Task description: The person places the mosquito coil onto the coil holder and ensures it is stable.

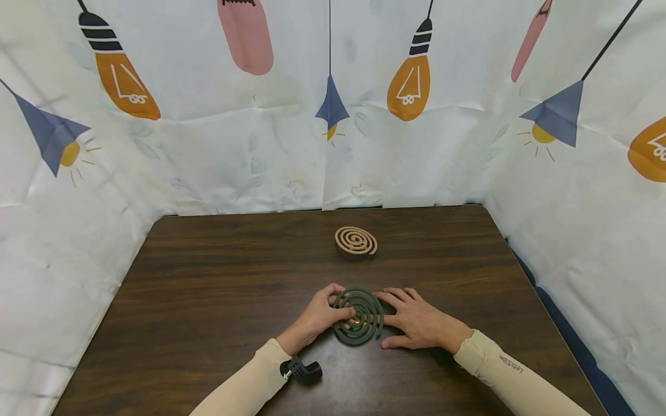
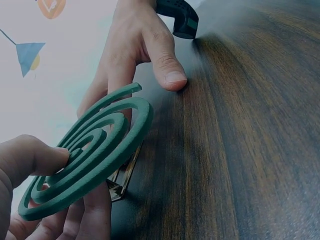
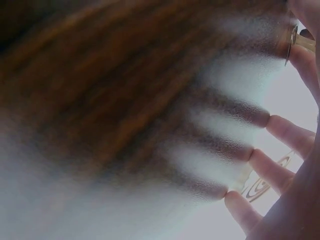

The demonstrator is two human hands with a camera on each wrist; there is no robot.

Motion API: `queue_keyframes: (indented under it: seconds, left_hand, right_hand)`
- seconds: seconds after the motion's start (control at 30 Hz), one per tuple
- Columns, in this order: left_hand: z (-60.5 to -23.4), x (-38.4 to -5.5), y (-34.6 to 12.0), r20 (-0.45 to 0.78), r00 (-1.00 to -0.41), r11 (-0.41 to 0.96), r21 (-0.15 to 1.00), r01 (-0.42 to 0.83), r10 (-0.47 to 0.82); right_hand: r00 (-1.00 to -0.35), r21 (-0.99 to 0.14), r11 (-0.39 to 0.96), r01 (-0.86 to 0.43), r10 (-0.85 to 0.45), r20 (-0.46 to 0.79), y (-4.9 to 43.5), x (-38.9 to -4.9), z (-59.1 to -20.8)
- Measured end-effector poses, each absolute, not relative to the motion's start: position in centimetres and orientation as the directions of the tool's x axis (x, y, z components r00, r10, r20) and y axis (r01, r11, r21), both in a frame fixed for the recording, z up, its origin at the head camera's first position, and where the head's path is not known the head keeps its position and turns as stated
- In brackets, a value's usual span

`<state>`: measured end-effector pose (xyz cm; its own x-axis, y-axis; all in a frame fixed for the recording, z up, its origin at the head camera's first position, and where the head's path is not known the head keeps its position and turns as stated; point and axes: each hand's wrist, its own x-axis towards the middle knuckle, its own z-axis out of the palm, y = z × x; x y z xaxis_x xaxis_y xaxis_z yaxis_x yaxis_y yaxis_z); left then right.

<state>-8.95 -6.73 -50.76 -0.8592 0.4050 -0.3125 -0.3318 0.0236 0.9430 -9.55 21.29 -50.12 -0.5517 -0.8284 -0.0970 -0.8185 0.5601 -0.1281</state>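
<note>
In the head view, a green mosquito coil (image 1: 359, 333) is above the near middle of the table. My left hand (image 1: 318, 316) pinches it, thumb on its centre and fingers underneath. The left wrist view shows the coil (image 2: 102, 172) tilted. Below it, a small brass-coloured metal stand (image 2: 118, 190) is mostly hidden by the coil and fingers. My right hand (image 1: 424, 323) rests on the table at the coil's right side, fingers spread with tips on the tabletop. Its index finger reaches under the coil's edge toward the stand.
A tan mosquito coil (image 1: 356, 240) sits raised above its shadow farther back on the dark wood table (image 1: 234, 277). White printed curtains (image 1: 208, 156) enclose the table's back and sides. A black wrist device (image 1: 302, 370) is on the left wrist.
</note>
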Motion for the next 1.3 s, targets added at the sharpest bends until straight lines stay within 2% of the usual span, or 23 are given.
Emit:
queue_keyframes:
  seconds: [0.53, 1.0, 1.3]
  left_hand:
    - [-50.20, -9.22, -6.55, -0.296, -0.882, 0.142, 0.955, -0.262, 0.367]
    - [-50.17, -9.00, -6.52, -0.296, -0.892, 0.154, 0.954, -0.257, 0.342]
    - [-50.28, -8.98, -6.52, -0.290, -0.890, 0.153, 0.956, -0.251, 0.352]
  right_hand:
    - [-0.549, -0.121, 0.557, -0.822, -0.830, -0.094, 21.32, -9.69, -49.97]
    - [-0.564, -0.148, 0.578, -0.803, -0.816, -0.127, 21.23, -9.52, -49.93]
    - [-0.557, -0.133, 0.567, -0.813, -0.824, -0.104, 21.26, -9.50, -49.84]
